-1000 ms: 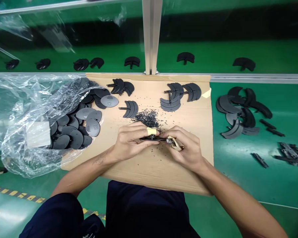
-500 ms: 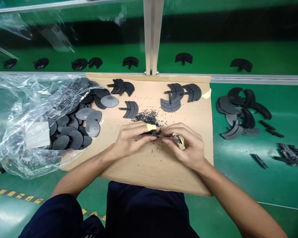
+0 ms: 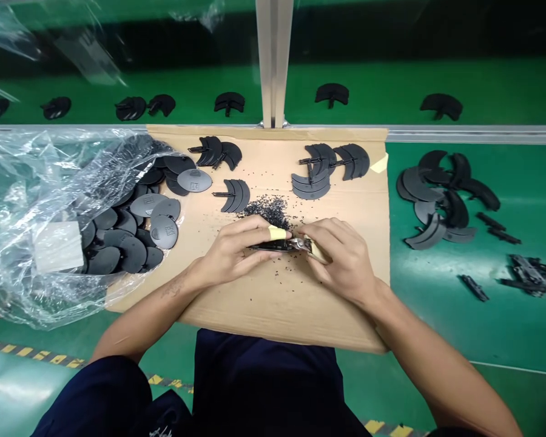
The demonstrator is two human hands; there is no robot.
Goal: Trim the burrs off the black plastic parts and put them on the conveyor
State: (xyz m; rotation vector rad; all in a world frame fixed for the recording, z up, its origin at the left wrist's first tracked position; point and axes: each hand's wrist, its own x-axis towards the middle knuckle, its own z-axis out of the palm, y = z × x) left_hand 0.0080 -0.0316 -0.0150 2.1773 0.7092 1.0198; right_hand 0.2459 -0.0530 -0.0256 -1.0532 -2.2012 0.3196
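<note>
The left hand (image 3: 236,247) pinches a part (image 3: 269,246), presumably steadying it for the tool (image 3: 301,244) the right hand (image 3: 346,258) grips, over cardboard (image 3: 277,312) likely catching bits (image 3: 269,210) just beyond both hands.

From my end I log tan cardboard (image 3: 277,309), green worktop (image 3: 437,309), clear bag (image 3: 9,243), dark-grey discs (image 3: 131,254), black crumbs (image 3: 270,210). Held piece (image 3: 272,245) black, finger wrap (image 3: 277,233) pale yellow, tool (image 3: 301,243) silver at the tip and, mostly covered, probably cream on the handle (image 3: 317,254). Clothing (image 3: 268,382) navy, floor tape (image 3: 23,352) striped yellow and black.
</note>
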